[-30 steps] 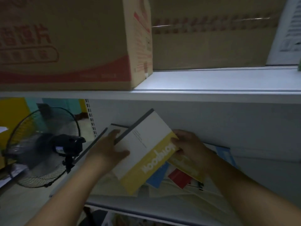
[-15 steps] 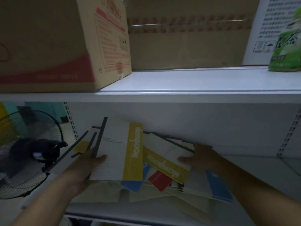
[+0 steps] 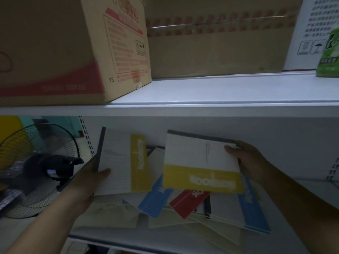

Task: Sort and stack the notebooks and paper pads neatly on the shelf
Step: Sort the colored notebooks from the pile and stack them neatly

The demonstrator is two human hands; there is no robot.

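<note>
My left hand holds a white notebook with a yellow band at the left of the lower shelf, thumb on its cover. My right hand grips a second yellow-banded notebook by its right edge, lifted above the pile. Under it lie a red-banded notebook, blue-banded notebooks and pale paper pads, spread loosely and overlapping.
The upper shelf carries a large cardboard box, a second taped box, a white carton and a green pack. A black standing fan is left of the shelving.
My right hand has picked up the second yellow-banded notebook from the pile and raised it. My left hand keeps its notebook, now a little more upright at the left.
</note>
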